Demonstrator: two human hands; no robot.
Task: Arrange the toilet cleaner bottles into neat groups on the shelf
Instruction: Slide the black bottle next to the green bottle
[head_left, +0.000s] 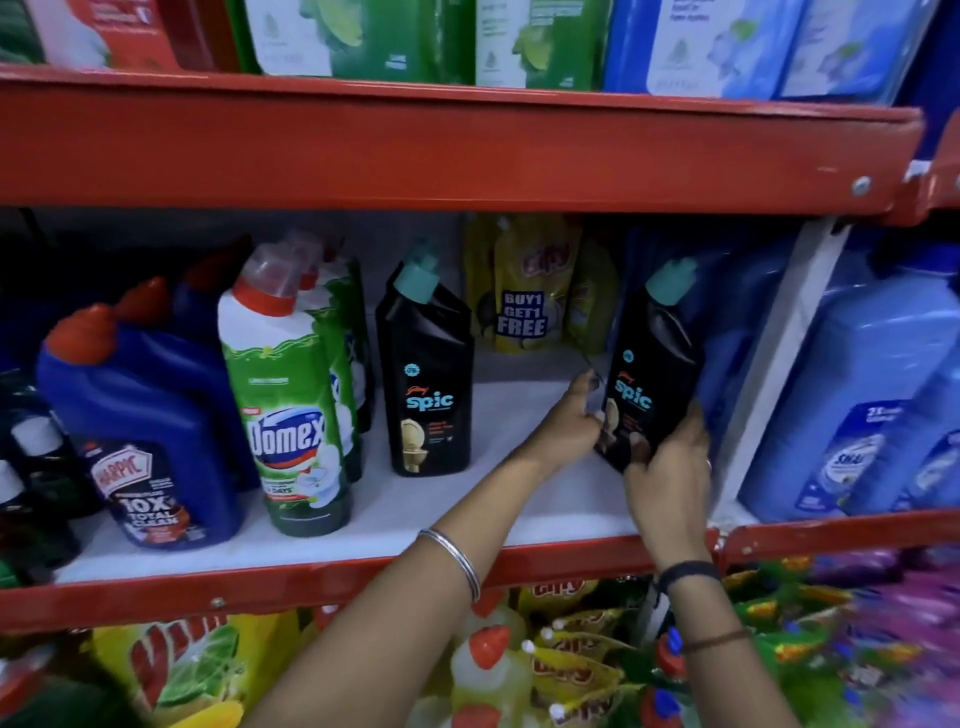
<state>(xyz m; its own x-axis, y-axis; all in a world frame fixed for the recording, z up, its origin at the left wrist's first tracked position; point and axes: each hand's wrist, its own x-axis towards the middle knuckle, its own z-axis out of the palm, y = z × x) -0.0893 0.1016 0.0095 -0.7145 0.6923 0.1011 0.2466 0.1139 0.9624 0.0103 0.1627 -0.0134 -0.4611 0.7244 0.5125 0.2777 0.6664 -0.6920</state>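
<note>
On the white shelf board (519, 499) a black Spic bottle (652, 358) with a teal cap is tilted at the right end. My right hand (670, 483) grips its lower part from the front and my left hand (574, 415) holds its left side. A second black Spic bottle (426, 374) stands upright mid-shelf. Left of it stand green Domex bottles (285, 405) in a row going back, then blue Harpic bottles (145, 415) with red caps.
Yellow refill pouches (524, 291) lean at the back of the shelf. Large blue bottles (872, 395) fill the bay to the right, past a white upright (779, 364). A red beam (467, 150) runs overhead. Dark bottles (31, 467) sit far left. Packed goods lie on the shelf below.
</note>
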